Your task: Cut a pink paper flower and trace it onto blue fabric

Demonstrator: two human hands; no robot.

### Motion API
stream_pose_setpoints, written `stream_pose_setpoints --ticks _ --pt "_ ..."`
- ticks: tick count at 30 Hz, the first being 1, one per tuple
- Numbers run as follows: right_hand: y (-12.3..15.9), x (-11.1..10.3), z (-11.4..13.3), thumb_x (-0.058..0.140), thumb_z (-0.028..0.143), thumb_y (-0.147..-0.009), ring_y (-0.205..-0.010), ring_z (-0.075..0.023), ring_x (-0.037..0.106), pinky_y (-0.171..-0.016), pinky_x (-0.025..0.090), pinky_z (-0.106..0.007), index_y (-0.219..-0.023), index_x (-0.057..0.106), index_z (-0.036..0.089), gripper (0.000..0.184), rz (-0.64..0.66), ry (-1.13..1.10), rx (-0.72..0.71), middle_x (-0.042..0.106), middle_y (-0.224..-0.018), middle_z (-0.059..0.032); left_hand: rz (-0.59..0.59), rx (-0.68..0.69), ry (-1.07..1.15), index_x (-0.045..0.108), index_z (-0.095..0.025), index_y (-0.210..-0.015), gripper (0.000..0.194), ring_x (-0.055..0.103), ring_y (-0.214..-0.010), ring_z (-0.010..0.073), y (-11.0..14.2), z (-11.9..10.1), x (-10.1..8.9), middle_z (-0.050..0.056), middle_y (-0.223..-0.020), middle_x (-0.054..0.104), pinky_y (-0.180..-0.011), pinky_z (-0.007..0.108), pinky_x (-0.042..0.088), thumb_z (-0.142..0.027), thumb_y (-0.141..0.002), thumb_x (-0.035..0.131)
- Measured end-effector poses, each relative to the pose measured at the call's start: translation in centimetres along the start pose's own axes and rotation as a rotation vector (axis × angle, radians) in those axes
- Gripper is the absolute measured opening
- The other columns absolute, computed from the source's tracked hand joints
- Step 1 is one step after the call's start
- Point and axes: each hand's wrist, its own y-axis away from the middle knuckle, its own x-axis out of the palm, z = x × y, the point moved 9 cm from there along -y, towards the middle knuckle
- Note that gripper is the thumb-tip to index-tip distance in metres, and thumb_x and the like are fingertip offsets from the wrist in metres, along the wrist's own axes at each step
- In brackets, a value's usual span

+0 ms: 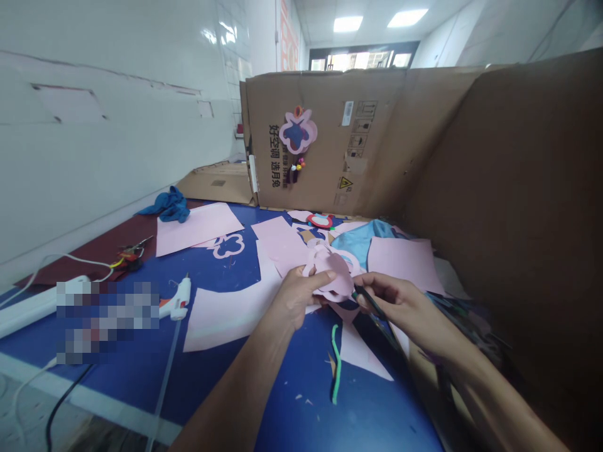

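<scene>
My left hand (298, 294) is closed on a pink foam cut-out (332, 269) with looping flower-like edges, thumb on top, holding it just above the blue table (226, 370). My right hand (396, 302) is closed around black-handled scissors (372, 304), whose tips meet the lower right edge of the cut-out. Pink offcuts (360, 351) lie under both hands. A green pipe cleaner (335, 364) lies on the table just below them.
Pink sheets (195, 227) and a light blue sheet (360, 242) cover the table. A glue gun (178, 300) lies at left near a power strip (32, 304). Cardboard walls (471, 157) stand behind and right, one bearing a pink flower sample (298, 130). A blue cloth (169, 206) lies far left.
</scene>
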Motion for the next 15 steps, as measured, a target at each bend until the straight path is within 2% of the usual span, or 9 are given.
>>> stream_pose_setpoints --ticks 7,15 --pt "-0.08 0.07 -0.24 0.075 0.062 -0.09 -0.078 -0.0219 0.067 -0.071 0.054 -0.032 -0.109 0.076 0.02 0.046 -0.001 -0.014 0.009 0.074 -0.088 -0.0056 0.006 -0.014 0.014 0.076 -0.015 -0.101 0.035 0.075 -0.075 0.0231 0.16 0.0 0.3 0.011 -0.092 0.078 -0.072 0.037 0.059 -0.032 -0.073 0.088" --pt "-0.04 0.06 -0.07 0.075 0.062 -0.09 -0.078 -0.0215 0.066 -0.073 0.054 -0.032 -0.107 0.075 0.019 0.046 0.003 -0.013 0.014 0.073 -0.086 -0.005 -0.016 -0.029 0.008 0.075 -0.015 -0.097 0.031 0.072 -0.07 0.0201 0.17 0.32 0.32 0.01 -0.087 0.077 -0.065 0.032 0.056 -0.03 -0.074 0.088"
